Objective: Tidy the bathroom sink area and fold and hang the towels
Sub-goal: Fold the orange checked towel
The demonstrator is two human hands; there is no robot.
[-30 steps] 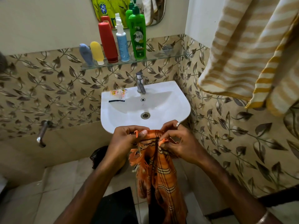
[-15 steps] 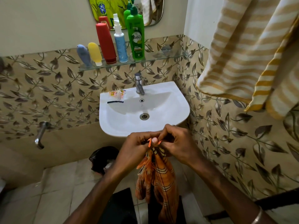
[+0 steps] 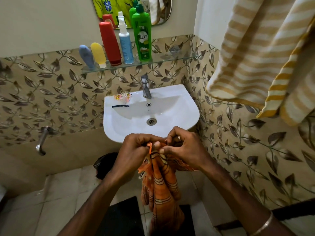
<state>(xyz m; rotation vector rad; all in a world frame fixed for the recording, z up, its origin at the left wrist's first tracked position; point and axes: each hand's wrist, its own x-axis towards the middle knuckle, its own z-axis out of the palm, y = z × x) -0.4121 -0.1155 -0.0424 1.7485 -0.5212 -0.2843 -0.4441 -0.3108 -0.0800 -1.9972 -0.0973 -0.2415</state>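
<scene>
Leaf-patterned beige wall tiles surround a white ceramic wall basin. Just in front of its near rim, the left hand and the right hand are pressed close together, each pinching the top edge of an orange checked cloth towel. The towel hangs bunched, its long axis vertical, lower end pointing to the floor. A yellow-and-white striped towel hangs on the right.

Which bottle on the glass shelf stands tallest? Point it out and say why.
The green pump bottle, at the right end of the row. Its pump top rises above the red bottle and the white spray bottle beside it.
</scene>
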